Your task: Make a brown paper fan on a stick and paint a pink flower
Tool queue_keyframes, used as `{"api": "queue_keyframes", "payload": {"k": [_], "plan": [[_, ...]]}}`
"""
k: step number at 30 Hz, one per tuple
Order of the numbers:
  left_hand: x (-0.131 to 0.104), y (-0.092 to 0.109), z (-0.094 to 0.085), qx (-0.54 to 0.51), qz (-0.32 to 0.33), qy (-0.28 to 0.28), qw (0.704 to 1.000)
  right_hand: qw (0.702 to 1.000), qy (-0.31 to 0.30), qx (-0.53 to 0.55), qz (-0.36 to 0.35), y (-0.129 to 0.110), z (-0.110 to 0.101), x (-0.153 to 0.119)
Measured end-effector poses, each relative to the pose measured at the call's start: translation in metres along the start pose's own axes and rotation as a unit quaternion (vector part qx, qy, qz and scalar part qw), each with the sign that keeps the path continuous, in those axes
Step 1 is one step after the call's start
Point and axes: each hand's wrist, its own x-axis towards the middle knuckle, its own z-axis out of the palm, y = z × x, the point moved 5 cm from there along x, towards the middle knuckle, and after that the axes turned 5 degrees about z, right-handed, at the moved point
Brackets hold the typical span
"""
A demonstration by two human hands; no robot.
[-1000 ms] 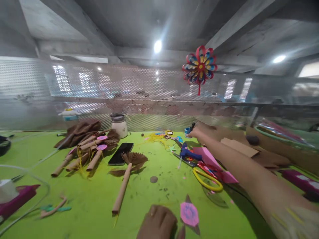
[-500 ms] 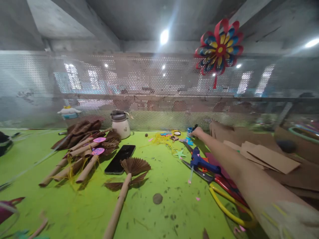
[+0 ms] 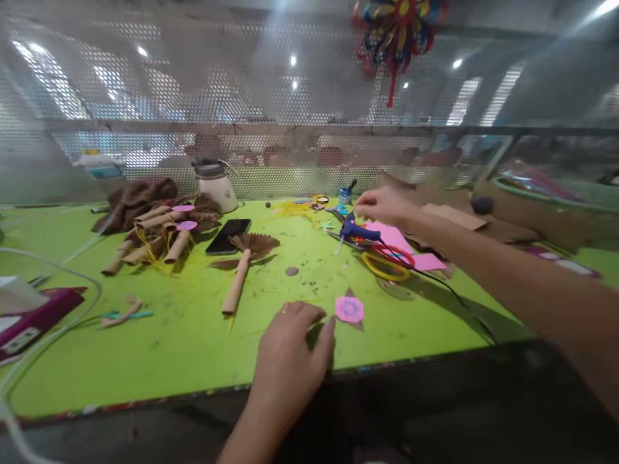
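My left hand [image 3: 294, 348] rests on the green table [image 3: 193, 348] near its front edge, fingers loosely curled, its fingertips just left of a small pink paper flower [image 3: 349, 309]. My right hand [image 3: 384, 205] hovers blurred over the far side of the table, above a blue glue gun [image 3: 355, 229] and pink paper sheets [image 3: 394, 237]. Whether it holds something small I cannot make out. A small blue pot with a dark brush [image 3: 345, 193] stands just behind it. Yellow and red scissors [image 3: 387, 263] lie beside the glue gun.
Brown paper fans on rolled sticks [image 3: 244, 267] and a pile of them [image 3: 155, 238] lie left of centre, by a black phone [image 3: 228, 235] and a white jar [image 3: 215, 187]. Cardboard sheets [image 3: 459, 216] sit at the right. A perforated metal screen [image 3: 242, 96] backs the table, with a paper pinwheel [image 3: 396, 26] hanging.
My right hand has drawn back from the small blue pot toward the glue gun. The view tilted down, and my left hand is back in sight beside the pink flower.
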Motion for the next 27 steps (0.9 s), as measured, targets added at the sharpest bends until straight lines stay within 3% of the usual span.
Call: {"api": "queue_keyframes", "payload": {"k": [2, 3, 4, 5, 8, 10, 13, 19, 27], "plan": [[0.002, 0.002, 0.0, 0.027, 0.002, -0.014, 1.0, 0.987, -0.147, -0.071, 0.0, -0.015, 0.002, -0.035], [0.003, 0.004, -0.001, 0.043, 0.008, -0.014, 0.999, 0.962, -0.242, -0.129, -0.009, -0.022, 0.007, -0.056], [0.004, 0.005, -0.001, 0.053, 0.012, -0.016, 0.998, 0.914, -0.353, -0.197, -0.024, -0.025, 0.013, -0.08], [0.004, 0.006, -0.001, 0.058, 0.013, -0.019, 0.998, 0.883, -0.397, -0.245, -0.05, -0.029, 0.015, -0.099], [0.005, 0.007, 0.0, 0.073, 0.025, -0.024, 0.997, 0.871, -0.359, -0.328, -0.071, -0.032, 0.013, -0.135], [0.005, 0.007, 0.001, 0.079, 0.032, -0.026, 0.996, 0.881, -0.313, -0.35, -0.064, -0.029, 0.012, -0.147], [0.006, 0.008, 0.002, 0.09, 0.043, -0.024, 0.995, 0.873, -0.299, -0.375, -0.089, -0.028, 0.015, -0.158], [0.008, 0.007, 0.002, 0.089, 0.028, -0.028, 0.995, 0.847, -0.299, -0.425, -0.115, -0.023, 0.015, -0.166], [0.007, 0.006, 0.003, 0.084, 0.034, -0.025, 0.996, 0.882, -0.267, -0.383, -0.06, -0.014, 0.018, -0.165]]}}
